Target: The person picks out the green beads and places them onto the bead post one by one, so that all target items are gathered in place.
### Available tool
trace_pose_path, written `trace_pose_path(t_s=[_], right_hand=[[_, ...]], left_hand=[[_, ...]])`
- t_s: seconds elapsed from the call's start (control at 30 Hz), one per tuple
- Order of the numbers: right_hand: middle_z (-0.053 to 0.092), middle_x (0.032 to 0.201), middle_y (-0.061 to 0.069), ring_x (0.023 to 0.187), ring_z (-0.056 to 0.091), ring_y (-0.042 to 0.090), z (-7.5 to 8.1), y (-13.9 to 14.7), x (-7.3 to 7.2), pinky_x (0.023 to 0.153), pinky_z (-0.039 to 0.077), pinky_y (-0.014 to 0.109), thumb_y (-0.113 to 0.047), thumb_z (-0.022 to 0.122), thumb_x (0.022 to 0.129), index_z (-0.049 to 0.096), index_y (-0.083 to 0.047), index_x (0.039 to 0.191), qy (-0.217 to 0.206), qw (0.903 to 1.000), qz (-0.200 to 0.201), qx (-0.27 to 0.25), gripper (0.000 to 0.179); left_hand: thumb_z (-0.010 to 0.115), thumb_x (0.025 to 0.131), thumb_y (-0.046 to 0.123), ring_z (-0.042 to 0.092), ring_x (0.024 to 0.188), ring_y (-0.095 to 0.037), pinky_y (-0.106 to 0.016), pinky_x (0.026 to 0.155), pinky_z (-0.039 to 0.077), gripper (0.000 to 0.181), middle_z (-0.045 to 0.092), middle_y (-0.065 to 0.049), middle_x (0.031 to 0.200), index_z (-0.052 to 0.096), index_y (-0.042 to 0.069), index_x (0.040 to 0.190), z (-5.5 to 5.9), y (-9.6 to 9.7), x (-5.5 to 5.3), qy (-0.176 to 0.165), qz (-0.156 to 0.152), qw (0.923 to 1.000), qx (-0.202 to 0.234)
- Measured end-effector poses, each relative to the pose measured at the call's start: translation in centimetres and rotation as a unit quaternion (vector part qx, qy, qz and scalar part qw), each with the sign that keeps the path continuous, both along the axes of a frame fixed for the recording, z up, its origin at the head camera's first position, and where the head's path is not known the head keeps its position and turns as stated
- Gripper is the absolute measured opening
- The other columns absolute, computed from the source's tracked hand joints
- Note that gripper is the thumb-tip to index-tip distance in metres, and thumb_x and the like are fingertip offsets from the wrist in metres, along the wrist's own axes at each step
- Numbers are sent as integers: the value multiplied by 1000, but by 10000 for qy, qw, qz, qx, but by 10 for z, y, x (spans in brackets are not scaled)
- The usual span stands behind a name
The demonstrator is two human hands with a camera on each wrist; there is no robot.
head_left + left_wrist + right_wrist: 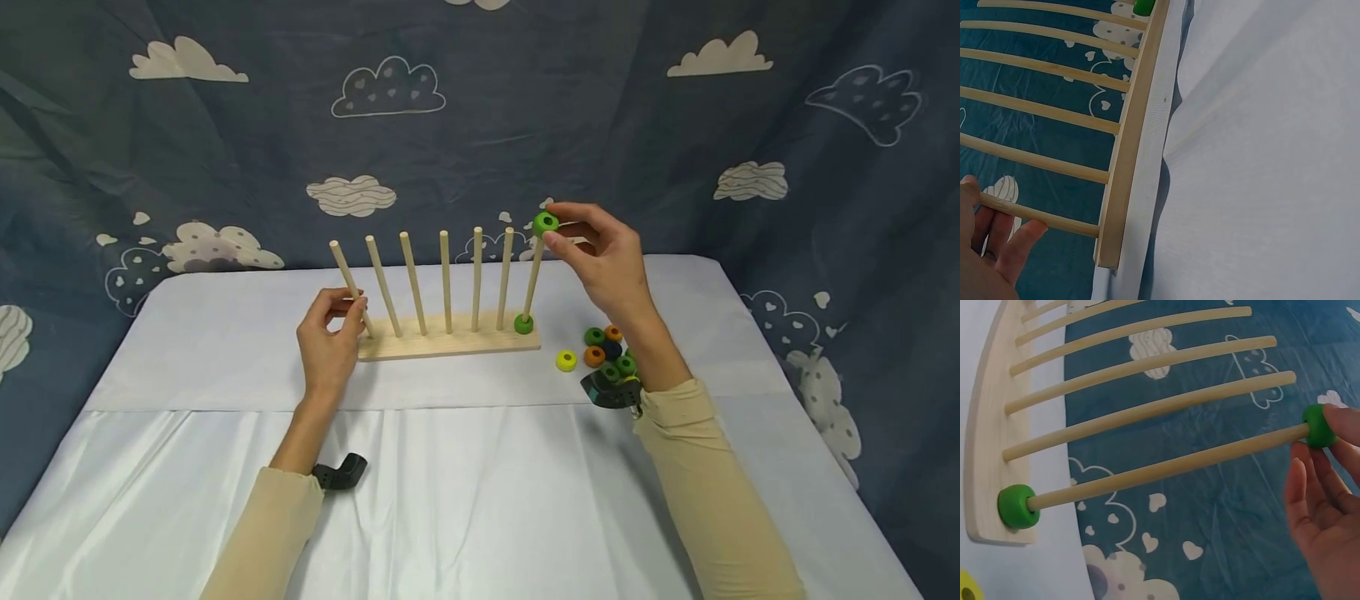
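A wooden peg rack (450,343) with several upright pegs stands on the white table. My left hand (330,337) pinches the leftmost peg (1054,220) low down, between thumb and fingers. At the right end, my right hand (603,258) pinches a green bead (546,223) between thumb and fingertips. In the right wrist view that bead (1319,426) sits at the very tip of the rightmost peg (1166,467). Another green bead (1018,506) rests at the bottom of the same peg, against the base.
Loose beads lie right of the rack: a yellow bead (566,360), an orange bead (594,357), a dark blue bead (612,349) and several green ones, partly hidden by the right wrist camera (611,390). A dark cloud-print cloth (480,150) hangs behind the table (465,483).
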State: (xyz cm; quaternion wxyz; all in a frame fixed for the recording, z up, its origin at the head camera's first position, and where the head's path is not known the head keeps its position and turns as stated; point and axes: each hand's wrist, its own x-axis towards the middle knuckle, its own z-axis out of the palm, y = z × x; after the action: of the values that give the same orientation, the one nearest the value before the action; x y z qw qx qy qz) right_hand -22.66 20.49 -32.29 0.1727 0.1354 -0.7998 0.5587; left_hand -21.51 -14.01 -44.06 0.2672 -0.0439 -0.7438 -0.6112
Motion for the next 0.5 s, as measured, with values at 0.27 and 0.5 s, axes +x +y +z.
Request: trace_pose_path(t_s=[0.27,0.5], right_hand=[[67,130,11,106,65,2,-9,0,-1,87,58,14,-13,72,99,66,-6,136,-5,9998,148,168,37],[67,127,12,109,63,7,-12,2,-1,89,56,10,-16,73,99,65,-7,136,-128,9996,72,239,39]], left_hand=[[73,98,11,66,84,-5,-29,70,68,16,73,-15,101,72,0,110,1,-1,-1,140,-12,9999,15],[73,97,9,66,83,-6,-27,68,67,15,72,-15,99,72,0,109,0,0,1,97,53,9999,-1]])
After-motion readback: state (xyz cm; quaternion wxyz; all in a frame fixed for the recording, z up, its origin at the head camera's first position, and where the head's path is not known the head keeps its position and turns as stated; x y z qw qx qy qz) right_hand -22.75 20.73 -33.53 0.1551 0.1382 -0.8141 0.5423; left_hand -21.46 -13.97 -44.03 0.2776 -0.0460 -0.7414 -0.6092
